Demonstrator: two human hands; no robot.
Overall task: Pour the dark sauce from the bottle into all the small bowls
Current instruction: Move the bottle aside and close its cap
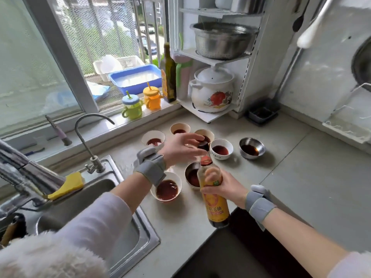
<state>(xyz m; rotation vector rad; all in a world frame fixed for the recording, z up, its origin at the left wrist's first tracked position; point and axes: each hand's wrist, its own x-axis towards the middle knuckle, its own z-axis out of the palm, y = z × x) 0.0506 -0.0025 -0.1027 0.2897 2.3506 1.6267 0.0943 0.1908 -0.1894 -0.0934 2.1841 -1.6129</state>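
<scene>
Several small bowls hold dark sauce on the counter: a white bowl [153, 137], a tan bowl [180, 127], another tan bowl [208, 133], a patterned white bowl [221, 149], a steel bowl [252, 150], a dark steel bowl [190, 175] and a near white bowl [167, 190]. My right hand [226, 187] grips the sauce bottle [216, 203] upright by its shoulder. My left hand [180, 149] reaches over the bowls and pinches a small dark cap [203, 146] between thumb and fingers just above the bottle's red neck.
A steel sink [90, 207] with a tap [88, 141] and a yellow sponge [68, 185] lies to the left. On the sill stand two toddler cups [140, 104] and an oil bottle [169, 77]. A shelf rack with a white pot [212, 91] is behind; a black hob [251, 247] is in front.
</scene>
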